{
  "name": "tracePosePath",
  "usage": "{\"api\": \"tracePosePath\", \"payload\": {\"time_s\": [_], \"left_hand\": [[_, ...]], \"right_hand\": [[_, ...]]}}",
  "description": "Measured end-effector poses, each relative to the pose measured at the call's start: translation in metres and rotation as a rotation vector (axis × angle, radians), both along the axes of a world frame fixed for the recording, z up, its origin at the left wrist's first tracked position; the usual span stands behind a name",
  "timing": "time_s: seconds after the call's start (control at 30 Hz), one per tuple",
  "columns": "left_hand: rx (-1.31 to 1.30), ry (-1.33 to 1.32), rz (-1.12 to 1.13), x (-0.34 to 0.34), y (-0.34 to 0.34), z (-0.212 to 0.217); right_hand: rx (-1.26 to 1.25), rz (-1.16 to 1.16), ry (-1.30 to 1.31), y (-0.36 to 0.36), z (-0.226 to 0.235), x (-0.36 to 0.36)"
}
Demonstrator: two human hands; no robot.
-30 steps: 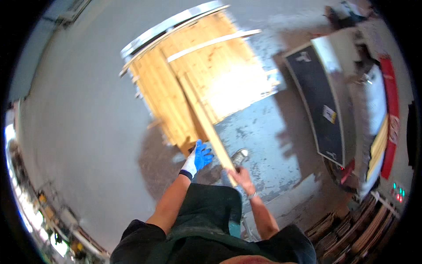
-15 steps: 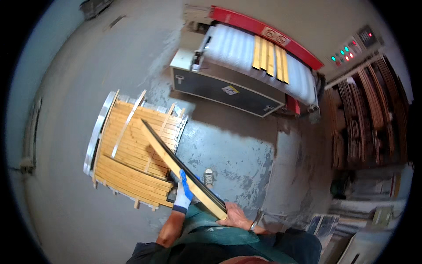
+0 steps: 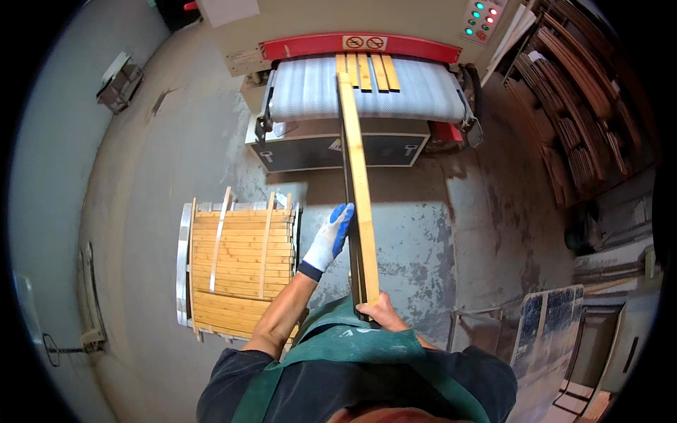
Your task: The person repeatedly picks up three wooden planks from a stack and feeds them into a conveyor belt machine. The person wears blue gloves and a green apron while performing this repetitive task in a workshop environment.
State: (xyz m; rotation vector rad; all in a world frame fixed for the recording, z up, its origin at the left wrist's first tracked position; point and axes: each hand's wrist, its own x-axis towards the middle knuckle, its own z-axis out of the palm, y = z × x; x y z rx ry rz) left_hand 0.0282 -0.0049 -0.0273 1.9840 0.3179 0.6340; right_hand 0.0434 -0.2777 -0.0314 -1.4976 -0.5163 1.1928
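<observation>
- Two hands on one long board [image 3: 361, 190], head view. It runs away from the body, its length mostly ahead of both hands. Yellow upper face, dark left side; single piece or several stacked, cannot tell.
- Left hand [image 3: 328, 240]: gloved, white and blue, against the board's dark left side, farther forward than the right. Fingers nearly straight, pointing ahead. Thumb hidden; gripping or only steadying, cannot tell.
- Right hand [image 3: 381, 312]: bare, clasping the near end, thumb uppermost, just in front of the green apron [image 3: 395, 345].
- Far end, well ahead of both hands, overlaps the white conveyor belt [image 3: 423, 92] in view, close to five yellow strips [image 3: 364, 72]. Resting or raised: cannot tell. Red bar [image 3: 303, 48] beyond.
- Left of left hand, apart: stack of boards [image 3: 241, 247], thin sticks [image 3: 220, 240] across it.
- Well right of right hand: brown sheets [image 3: 575, 92], racked.
- Handling, judged: stiff, probably wood, fairly weighty, nose-heavy from the near end. Hardly fragile; smooth faces may slip. Best hold: near end closed in one hand, the other supporting nearer the middle.
</observation>
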Motion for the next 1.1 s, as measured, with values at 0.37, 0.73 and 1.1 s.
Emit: {"api": "tracePosePath", "payload": {"time_s": [0.37, 0.73, 1.1], "left_hand": [[0.137, 0.253, -0.343, -0.074, -0.077, -0.023], [-1.100, 0.579, 0.190, -0.027, -0.048, 0.043], [-1.283, 0.204, 0.013, -0.015, -0.041, -0.039]], "right_hand": [[0.028, -0.282, 0.371, 0.025, 0.025, 0.042], [-0.124, -0.274, -0.049, 0.036, 0.007, 0.086], [0.045, -0.391, 0.331, 0.042, 0.027, 0.154]]}}
